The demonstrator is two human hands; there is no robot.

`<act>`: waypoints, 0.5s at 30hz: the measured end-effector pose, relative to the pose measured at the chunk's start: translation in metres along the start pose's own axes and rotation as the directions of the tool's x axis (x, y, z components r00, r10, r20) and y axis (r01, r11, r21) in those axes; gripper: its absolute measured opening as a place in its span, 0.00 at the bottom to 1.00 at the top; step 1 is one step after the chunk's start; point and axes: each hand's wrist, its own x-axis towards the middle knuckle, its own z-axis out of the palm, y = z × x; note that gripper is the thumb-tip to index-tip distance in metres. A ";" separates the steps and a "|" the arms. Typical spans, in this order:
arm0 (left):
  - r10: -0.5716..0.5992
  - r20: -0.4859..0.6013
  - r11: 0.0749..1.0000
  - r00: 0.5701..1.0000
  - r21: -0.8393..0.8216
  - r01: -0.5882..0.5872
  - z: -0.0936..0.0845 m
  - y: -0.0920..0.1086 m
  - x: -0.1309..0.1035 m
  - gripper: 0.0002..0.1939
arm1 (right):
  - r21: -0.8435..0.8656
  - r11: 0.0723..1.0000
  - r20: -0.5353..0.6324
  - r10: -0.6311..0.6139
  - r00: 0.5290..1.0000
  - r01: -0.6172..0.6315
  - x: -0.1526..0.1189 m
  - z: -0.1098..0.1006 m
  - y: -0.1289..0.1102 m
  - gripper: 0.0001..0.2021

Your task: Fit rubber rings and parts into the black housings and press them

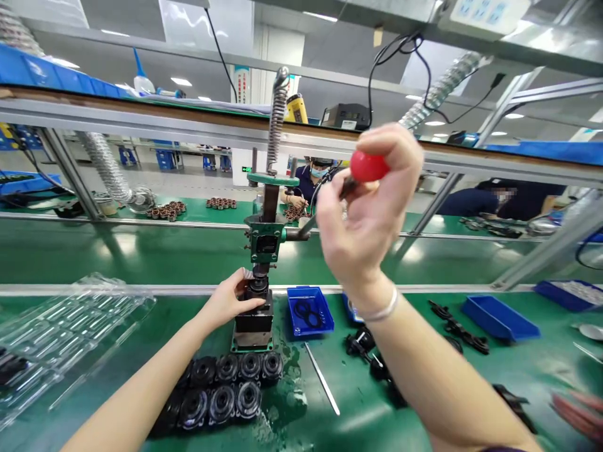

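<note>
A green and black hand press [266, 242] with a tall spring stands in the middle of the bench. My right hand [370, 213] is raised, its fingers wrapped round the red ball knob [367, 166] of the press lever. At the base of the press, my left hand [238, 298] holds a black round part [258, 287] under the ram, thumb in front and fingers behind. Two rows of black round housings [222, 402] lie in front of the press.
Right of the press sit a blue tray [309, 312] with black rings and a metal rod [322, 380]. Clear plastic trays [70, 333] lie left. Black parts [360, 342] and a blue bin [500, 318] are right. A blurred hand [579, 411] shows lower right; people sit beyond.
</note>
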 end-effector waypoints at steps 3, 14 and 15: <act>0.004 0.000 1.000 1.000 0.015 -0.004 -0.002 0.004 0.004 0.28 | -0.029 0.999 -0.070 0.012 0.997 -0.014 0.001 -0.002 0.000 0.28; 0.145 -0.163 0.981 0.976 0.149 -0.121 0.075 -0.001 -0.153 0.29 | 0.308 0.570 0.357 0.673 0.648 -0.762 -0.156 0.026 0.031 0.37; 0.131 -0.029 0.980 0.991 0.158 -0.124 0.090 -0.005 -0.166 0.28 | 0.341 0.552 0.406 0.644 0.649 -0.761 -0.164 0.040 0.035 0.38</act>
